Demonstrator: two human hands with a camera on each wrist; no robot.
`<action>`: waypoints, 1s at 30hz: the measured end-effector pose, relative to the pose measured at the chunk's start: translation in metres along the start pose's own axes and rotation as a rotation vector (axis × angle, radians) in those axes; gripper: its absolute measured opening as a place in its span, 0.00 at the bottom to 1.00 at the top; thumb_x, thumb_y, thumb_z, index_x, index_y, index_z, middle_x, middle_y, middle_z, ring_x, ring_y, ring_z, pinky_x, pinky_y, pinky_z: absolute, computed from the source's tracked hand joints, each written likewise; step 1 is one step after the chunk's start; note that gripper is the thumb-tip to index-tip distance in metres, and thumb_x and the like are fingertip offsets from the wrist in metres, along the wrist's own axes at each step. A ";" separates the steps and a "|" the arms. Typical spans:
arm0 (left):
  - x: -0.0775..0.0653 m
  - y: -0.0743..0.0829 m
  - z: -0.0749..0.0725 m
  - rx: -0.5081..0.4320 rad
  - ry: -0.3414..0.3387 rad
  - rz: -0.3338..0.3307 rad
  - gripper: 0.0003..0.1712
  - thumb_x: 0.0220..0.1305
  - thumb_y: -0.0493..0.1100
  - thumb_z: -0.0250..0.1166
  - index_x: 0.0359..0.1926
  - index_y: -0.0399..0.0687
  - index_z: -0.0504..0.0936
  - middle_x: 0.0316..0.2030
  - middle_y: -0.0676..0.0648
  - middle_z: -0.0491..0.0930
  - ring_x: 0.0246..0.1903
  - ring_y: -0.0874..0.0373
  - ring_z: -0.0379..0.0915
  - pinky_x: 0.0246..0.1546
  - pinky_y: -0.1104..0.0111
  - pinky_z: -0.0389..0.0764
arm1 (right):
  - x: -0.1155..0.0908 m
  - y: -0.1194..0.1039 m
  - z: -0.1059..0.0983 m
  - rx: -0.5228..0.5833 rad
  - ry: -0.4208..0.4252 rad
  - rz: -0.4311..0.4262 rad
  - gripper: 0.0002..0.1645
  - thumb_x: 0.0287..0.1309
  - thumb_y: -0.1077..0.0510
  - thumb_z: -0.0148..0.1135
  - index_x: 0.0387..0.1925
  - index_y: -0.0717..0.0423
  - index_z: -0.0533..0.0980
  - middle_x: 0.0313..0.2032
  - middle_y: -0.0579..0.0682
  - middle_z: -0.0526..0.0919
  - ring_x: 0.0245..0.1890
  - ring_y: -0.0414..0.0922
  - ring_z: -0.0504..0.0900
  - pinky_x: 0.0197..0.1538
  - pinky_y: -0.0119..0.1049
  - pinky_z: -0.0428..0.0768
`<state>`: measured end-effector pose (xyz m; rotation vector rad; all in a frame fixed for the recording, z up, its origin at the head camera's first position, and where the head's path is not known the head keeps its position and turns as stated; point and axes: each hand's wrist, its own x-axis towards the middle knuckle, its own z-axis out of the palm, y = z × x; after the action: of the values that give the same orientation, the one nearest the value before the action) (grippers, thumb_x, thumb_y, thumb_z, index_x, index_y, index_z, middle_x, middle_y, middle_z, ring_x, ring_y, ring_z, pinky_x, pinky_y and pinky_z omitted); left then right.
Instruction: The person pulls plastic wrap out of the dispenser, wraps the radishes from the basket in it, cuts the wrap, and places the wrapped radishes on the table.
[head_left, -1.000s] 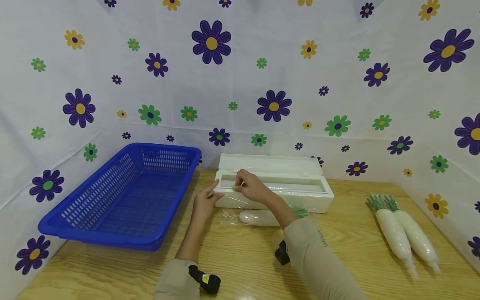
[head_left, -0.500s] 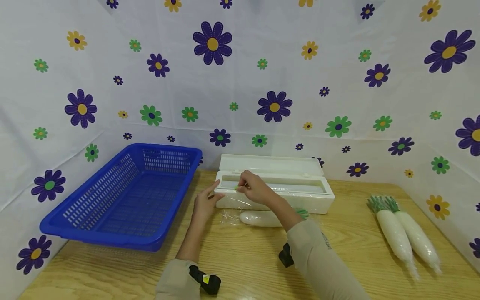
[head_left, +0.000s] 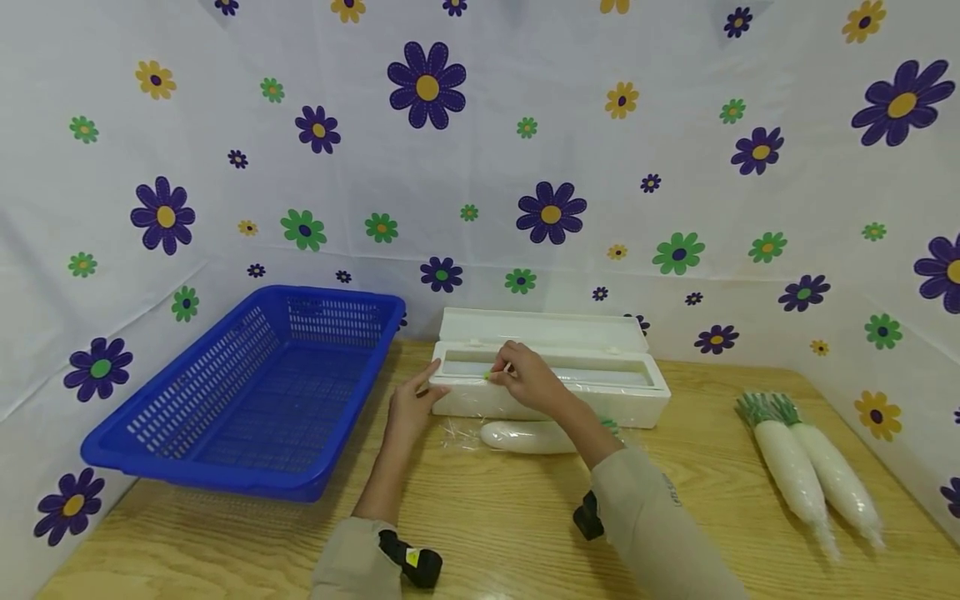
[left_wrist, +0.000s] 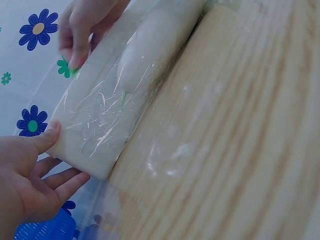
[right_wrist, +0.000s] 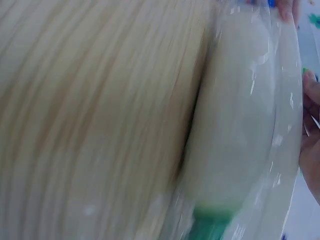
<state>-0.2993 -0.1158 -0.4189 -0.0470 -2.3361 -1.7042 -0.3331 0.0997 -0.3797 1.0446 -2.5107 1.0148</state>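
Observation:
A white cling film dispenser box (head_left: 547,403) stands at the back of the table, its lid raised and a roll (head_left: 600,377) inside. My left hand (head_left: 408,406) grips its left end, thumb on the top edge and fingers on the other side in the left wrist view. My right hand (head_left: 528,379) pinches a small green slide cutter (head_left: 487,375) on the front top edge. Clear film (left_wrist: 105,117) hangs down the front over a white radish (head_left: 525,437) with green stems. The radish lies against the box, partly hidden by my right forearm.
A blue plastic basket (head_left: 315,479) stands on the left of the wooden table (head_left: 480,525). Two film-wrapped white radishes (head_left: 791,467) lie side by side at the right. A flower-patterned cloth (head_left: 480,150) hangs behind the table.
My right hand has moved a little to the right along the box's front edge with the green slide cutter. My left hand stays on the left end.

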 end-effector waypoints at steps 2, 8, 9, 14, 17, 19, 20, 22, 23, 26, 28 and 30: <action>0.000 -0.001 0.001 0.005 -0.010 -0.014 0.28 0.56 0.39 0.65 0.60 0.48 0.72 0.60 0.36 0.63 0.54 0.41 0.66 0.49 0.57 0.71 | -0.017 0.011 -0.016 0.001 0.016 0.036 0.07 0.54 0.65 0.63 0.25 0.60 0.72 0.29 0.47 0.72 0.33 0.46 0.72 0.39 0.36 0.76; 0.003 0.000 -0.011 0.011 0.004 -0.037 0.28 0.56 0.40 0.65 0.60 0.49 0.72 0.61 0.37 0.63 0.55 0.41 0.65 0.49 0.56 0.71 | -0.058 0.039 -0.064 -0.076 0.049 0.097 0.08 0.52 0.67 0.63 0.25 0.60 0.71 0.29 0.48 0.73 0.33 0.47 0.73 0.38 0.39 0.76; 0.003 0.000 -0.012 0.006 -0.001 -0.026 0.28 0.57 0.39 0.65 0.60 0.47 0.72 0.61 0.36 0.63 0.56 0.41 0.63 0.49 0.56 0.71 | -0.063 0.042 -0.070 -0.085 0.048 0.102 0.07 0.52 0.67 0.63 0.26 0.60 0.71 0.29 0.48 0.73 0.33 0.47 0.73 0.38 0.40 0.76; 0.002 0.000 -0.005 -0.045 -0.030 0.004 0.28 0.56 0.37 0.65 0.59 0.43 0.72 0.61 0.38 0.64 0.61 0.43 0.57 0.52 0.58 0.69 | -0.084 0.053 -0.094 -0.070 0.031 0.156 0.06 0.53 0.69 0.62 0.26 0.61 0.72 0.30 0.49 0.73 0.34 0.48 0.73 0.39 0.41 0.75; 0.001 0.001 0.002 -0.058 -0.028 0.001 0.28 0.56 0.37 0.65 0.59 0.44 0.72 0.61 0.39 0.64 0.61 0.43 0.56 0.52 0.58 0.69 | -0.095 0.058 -0.106 -0.062 0.025 0.174 0.05 0.54 0.68 0.61 0.26 0.61 0.73 0.30 0.51 0.74 0.35 0.50 0.71 0.40 0.44 0.74; 0.001 0.001 0.002 -0.061 -0.024 -0.002 0.28 0.56 0.37 0.65 0.59 0.44 0.72 0.61 0.38 0.63 0.61 0.43 0.56 0.52 0.58 0.69 | -0.101 0.059 -0.113 -0.075 0.025 0.180 0.05 0.55 0.67 0.61 0.26 0.61 0.74 0.30 0.51 0.74 0.36 0.51 0.69 0.41 0.46 0.72; 0.001 0.001 0.002 -0.061 -0.022 -0.004 0.28 0.56 0.37 0.65 0.59 0.44 0.72 0.61 0.38 0.63 0.61 0.43 0.56 0.52 0.58 0.69 | -0.104 0.060 -0.117 -0.087 0.032 0.184 0.05 0.55 0.67 0.61 0.26 0.61 0.74 0.30 0.51 0.74 0.36 0.52 0.68 0.41 0.47 0.71; 0.001 0.000 0.002 -0.061 -0.020 -0.009 0.28 0.57 0.37 0.65 0.59 0.44 0.72 0.61 0.38 0.63 0.61 0.43 0.57 0.52 0.58 0.69 | -0.111 0.062 -0.123 -0.137 0.057 0.197 0.05 0.53 0.67 0.62 0.25 0.60 0.75 0.32 0.53 0.74 0.37 0.54 0.68 0.40 0.48 0.70; 0.001 0.000 0.002 -0.058 -0.019 -0.011 0.27 0.57 0.37 0.65 0.59 0.44 0.72 0.61 0.38 0.63 0.60 0.43 0.57 0.51 0.57 0.69 | -0.115 0.063 -0.126 -0.159 0.067 0.211 0.05 0.53 0.68 0.63 0.25 0.60 0.75 0.33 0.54 0.74 0.38 0.54 0.68 0.40 0.48 0.71; 0.001 0.001 0.002 -0.053 -0.015 -0.012 0.27 0.57 0.37 0.65 0.59 0.44 0.72 0.61 0.37 0.63 0.60 0.42 0.58 0.51 0.57 0.70 | -0.124 0.065 -0.131 -0.182 0.093 0.269 0.04 0.53 0.67 0.63 0.26 0.60 0.76 0.38 0.58 0.72 0.40 0.57 0.69 0.39 0.49 0.73; 0.001 0.001 0.002 -0.061 -0.014 -0.009 0.27 0.57 0.37 0.65 0.59 0.44 0.72 0.61 0.37 0.64 0.60 0.42 0.58 0.51 0.57 0.69 | -0.127 0.064 -0.134 -0.182 0.096 0.302 0.04 0.54 0.65 0.63 0.27 0.62 0.76 0.40 0.60 0.70 0.42 0.59 0.70 0.40 0.50 0.74; 0.001 0.001 0.002 -0.066 -0.013 -0.005 0.27 0.56 0.37 0.65 0.59 0.43 0.72 0.60 0.38 0.64 0.60 0.42 0.57 0.51 0.58 0.69 | -0.128 0.062 -0.135 -0.172 0.096 0.325 0.05 0.55 0.64 0.62 0.28 0.63 0.76 0.41 0.61 0.69 0.42 0.60 0.71 0.41 0.52 0.73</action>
<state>-0.3008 -0.1141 -0.4186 -0.0648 -2.2908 -1.7880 -0.2905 0.2909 -0.3707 0.5378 -2.6835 0.8813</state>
